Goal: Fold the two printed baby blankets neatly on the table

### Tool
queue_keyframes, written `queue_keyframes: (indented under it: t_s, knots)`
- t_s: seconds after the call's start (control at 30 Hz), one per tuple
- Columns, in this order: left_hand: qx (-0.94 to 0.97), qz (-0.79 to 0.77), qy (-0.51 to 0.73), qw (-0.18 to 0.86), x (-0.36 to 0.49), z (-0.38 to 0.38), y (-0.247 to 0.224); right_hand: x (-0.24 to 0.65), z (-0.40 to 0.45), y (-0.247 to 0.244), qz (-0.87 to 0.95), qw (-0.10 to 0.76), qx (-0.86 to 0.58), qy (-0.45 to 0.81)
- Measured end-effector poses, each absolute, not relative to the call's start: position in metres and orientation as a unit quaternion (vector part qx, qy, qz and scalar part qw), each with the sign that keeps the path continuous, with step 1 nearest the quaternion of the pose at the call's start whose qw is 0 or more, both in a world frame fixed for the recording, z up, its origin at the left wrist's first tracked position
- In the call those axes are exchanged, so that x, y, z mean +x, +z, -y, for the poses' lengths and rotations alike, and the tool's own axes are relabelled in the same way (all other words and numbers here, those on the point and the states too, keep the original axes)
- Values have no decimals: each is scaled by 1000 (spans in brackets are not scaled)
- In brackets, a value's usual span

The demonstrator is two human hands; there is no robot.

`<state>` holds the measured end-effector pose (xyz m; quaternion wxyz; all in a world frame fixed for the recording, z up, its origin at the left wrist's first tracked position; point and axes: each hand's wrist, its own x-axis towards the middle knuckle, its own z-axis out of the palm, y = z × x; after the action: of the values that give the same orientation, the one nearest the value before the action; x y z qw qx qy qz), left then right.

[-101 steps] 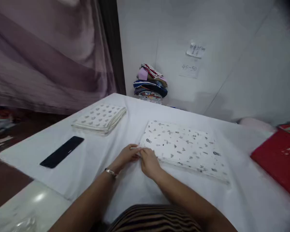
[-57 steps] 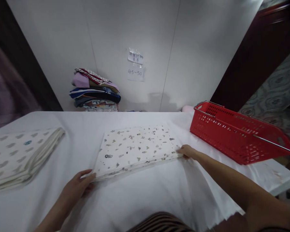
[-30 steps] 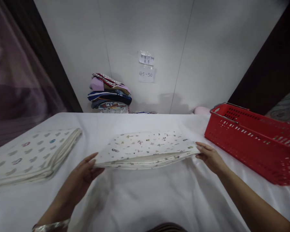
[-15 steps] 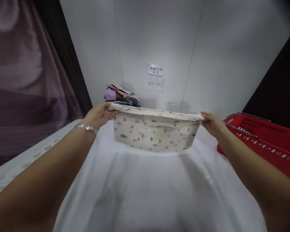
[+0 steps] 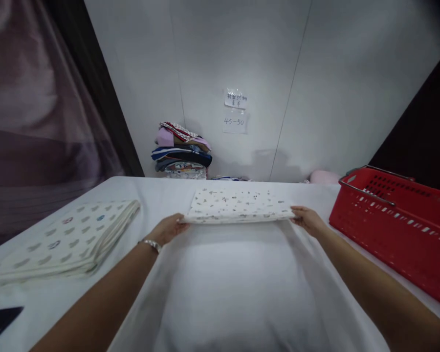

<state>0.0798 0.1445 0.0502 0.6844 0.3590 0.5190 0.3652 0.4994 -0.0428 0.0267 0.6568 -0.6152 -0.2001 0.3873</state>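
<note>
Folded white cloth with tiny printed pictures (image 5: 240,204) is at the far part of the white-covered table (image 5: 238,283). The left hand (image 5: 168,229) pinches its near left corner, and the right hand (image 5: 308,221) pinches its near right corner. Both arms reach forward, spread wide apart. A silvery band (image 5: 153,244) circles the left wrist. Some fingertips are hidden, and I cannot tell if the cloth's front edge touches the table. The picture's sides cut off a red basket (image 5: 396,234) and a flat black thing (image 5: 2,322).
</note>
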Motion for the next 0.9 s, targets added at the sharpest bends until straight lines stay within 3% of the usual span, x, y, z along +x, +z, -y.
queue_keyframes:
  t_s: [0.13,0.47,0.9]
  knots:
    - [324,-518,332,719,69,-118,18,494,71,-14,167,640,-627,411]
    - [370,-542,321,683,48,-92,4,485,111,-19,160,604,-652,430]
    - [631,-673,157,353,44,-88,-11,475,116,-29,261,414,-820,296]
